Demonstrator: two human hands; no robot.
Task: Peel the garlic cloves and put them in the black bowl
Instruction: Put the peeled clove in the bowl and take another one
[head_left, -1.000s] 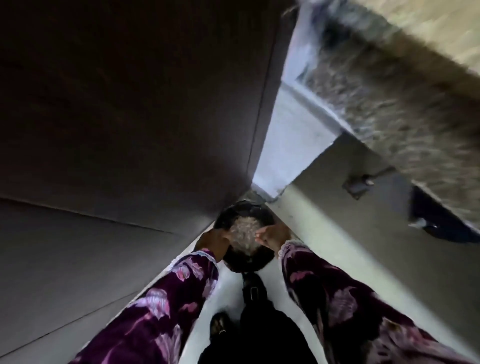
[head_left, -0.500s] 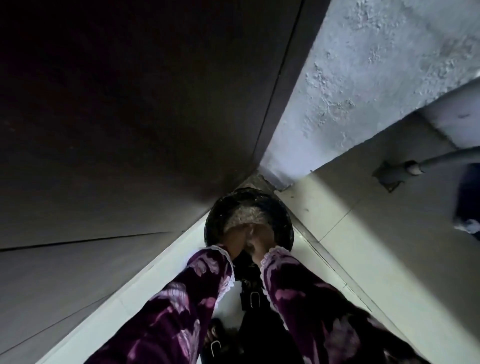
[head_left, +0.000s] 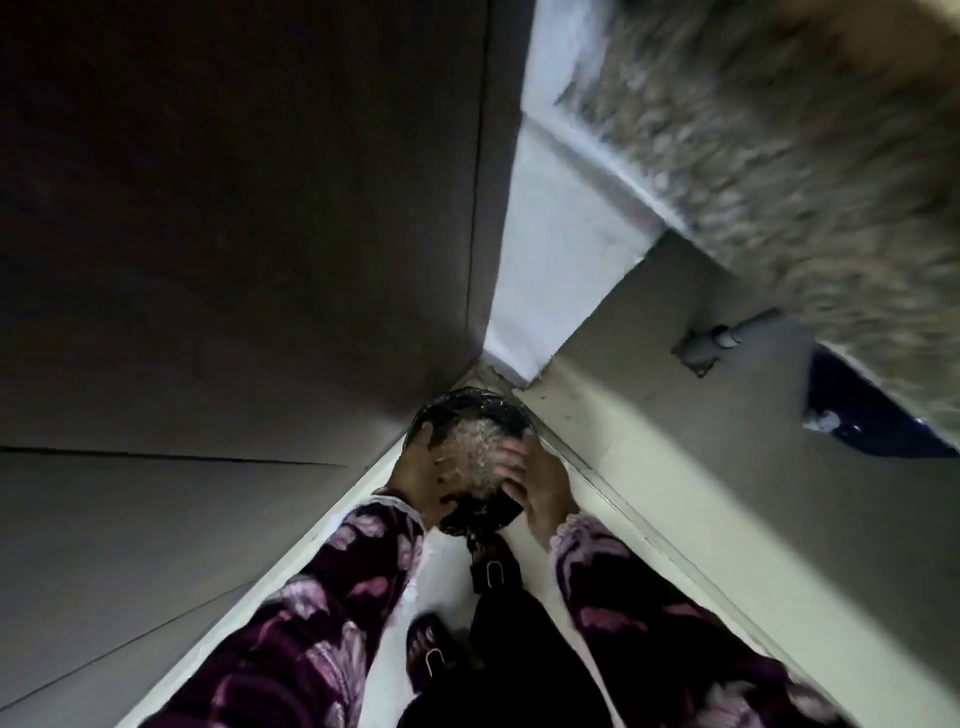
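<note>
Black bowl held low in a corner between a dark panel and a pale wall, above a pale floor. Pale flaky mass heaped inside, too blurred to tell cloves from skins. Left hand on the bowl's left rim, grip curled round the edge. Right hand at the right rim, fingers bent over the pale heap; whether anything is pinched cannot be told. Both sleeves purple with floral print. Two dark shoes below the bowl. Grey pipe on the right wall, under a blurred speckled counter.
</note>
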